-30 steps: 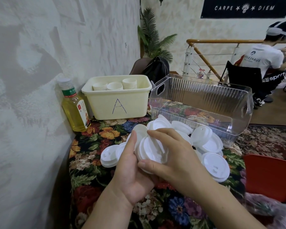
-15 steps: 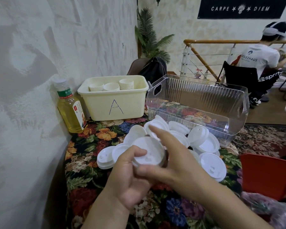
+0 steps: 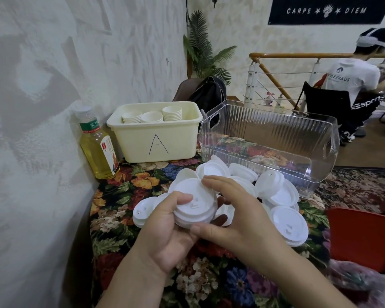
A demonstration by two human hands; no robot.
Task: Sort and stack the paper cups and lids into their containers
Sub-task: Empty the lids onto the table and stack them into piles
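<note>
A small stack of white plastic lids is held flat above the floral tablecloth. My left hand grips it from below, thumb on the top lid. My right hand pinches the stack's right edge between thumb and fingers. Several loose white lids lie scattered on the cloth behind and to the right. A cream bin marked "A" at the back holds three stacks of paper cups. Beside it, a clear ribbed plastic container stands with nothing inside.
A bottle of yellow drink stands against the wall at the left. A red chair sits at the table's right edge. Behind are a black backpack, a stair railing and a seated person.
The lid stack has turned from tilted on edge to lying flat, top face up. My left thumb moved onto the top lid, and my right fingers shifted to the stack's right edge.
</note>
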